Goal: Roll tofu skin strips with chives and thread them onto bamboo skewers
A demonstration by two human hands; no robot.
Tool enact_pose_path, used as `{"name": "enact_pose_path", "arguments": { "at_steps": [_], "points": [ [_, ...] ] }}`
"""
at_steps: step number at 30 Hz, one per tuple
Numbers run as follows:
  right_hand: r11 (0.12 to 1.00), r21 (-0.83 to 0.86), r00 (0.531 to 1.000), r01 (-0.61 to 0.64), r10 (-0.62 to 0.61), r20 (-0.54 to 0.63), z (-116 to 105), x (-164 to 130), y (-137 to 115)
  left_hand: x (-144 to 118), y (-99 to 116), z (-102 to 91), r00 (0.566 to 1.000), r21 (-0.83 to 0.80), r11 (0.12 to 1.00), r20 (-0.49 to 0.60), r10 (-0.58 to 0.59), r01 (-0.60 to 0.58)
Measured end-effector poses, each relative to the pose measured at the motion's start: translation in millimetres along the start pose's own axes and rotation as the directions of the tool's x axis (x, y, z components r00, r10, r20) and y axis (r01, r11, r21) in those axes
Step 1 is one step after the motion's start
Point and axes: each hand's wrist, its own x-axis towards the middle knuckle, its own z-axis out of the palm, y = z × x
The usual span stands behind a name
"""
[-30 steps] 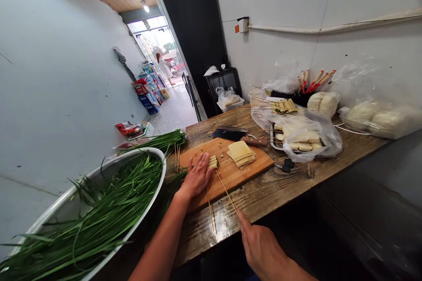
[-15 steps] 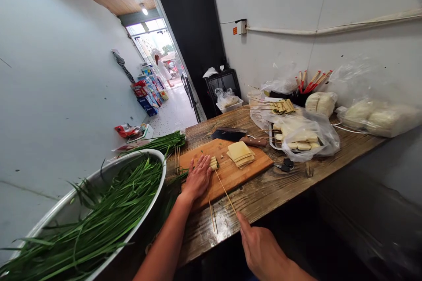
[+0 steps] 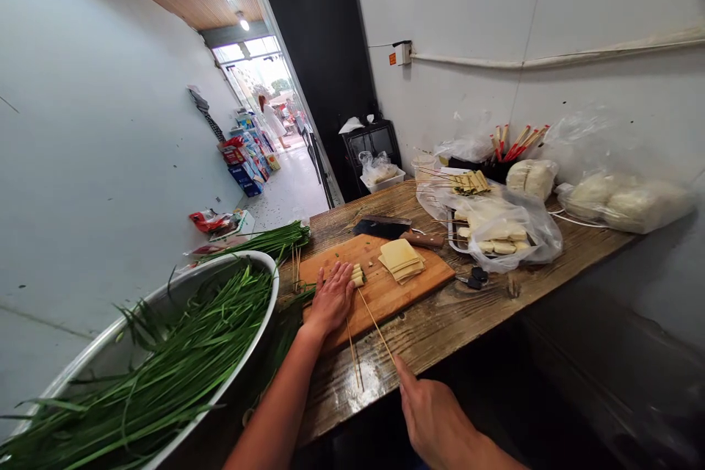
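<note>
My left hand (image 3: 333, 297) lies flat with stretched fingers over a row of small pale rolls (image 3: 358, 275), partly hiding them. The rolls, which look like rolled tofu skin with green inside, rest on a wooden cutting board (image 3: 380, 302). Low in the view, my right hand (image 3: 432, 407) pinches the near end of a thin bamboo skewer (image 3: 377, 327). Its far tip is at the nearest roll; I cannot tell whether it has gone in. Another skewer (image 3: 351, 352) sticks out toward me from beside my left hand. Square yellowish sheets (image 3: 401, 257) are stacked on the board.
A cleaver (image 3: 380, 226) lies along the board's far edge. Left stands a large metal basin (image 3: 275, 286) of long green chives (image 3: 181, 360). On the wooden table (image 3: 474, 316) are keys (image 3: 474, 277), a bagged tray of skewered pieces (image 3: 499, 235) and bagged white food (image 3: 628, 198).
The view has shifted slightly. Both hands, the skewer and the rolls keep almost the same places.
</note>
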Motion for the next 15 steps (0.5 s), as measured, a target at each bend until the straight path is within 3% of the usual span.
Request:
{"name": "enact_pose_path", "arguments": {
  "at_steps": [8,15],
  "points": [
    [0.997,0.015,0.997,-0.07,0.07,0.042,7,2,-2,-1,3,-1.6,1.0,0.0,1.0,0.014,-0.019,0.019],
    [0.992,0.07,0.992,-0.102,0.096,0.079,0,9,-11,-1,2,0.8,1.0,0.013,1.0,-0.005,-0.014,0.014]
  ]
}}
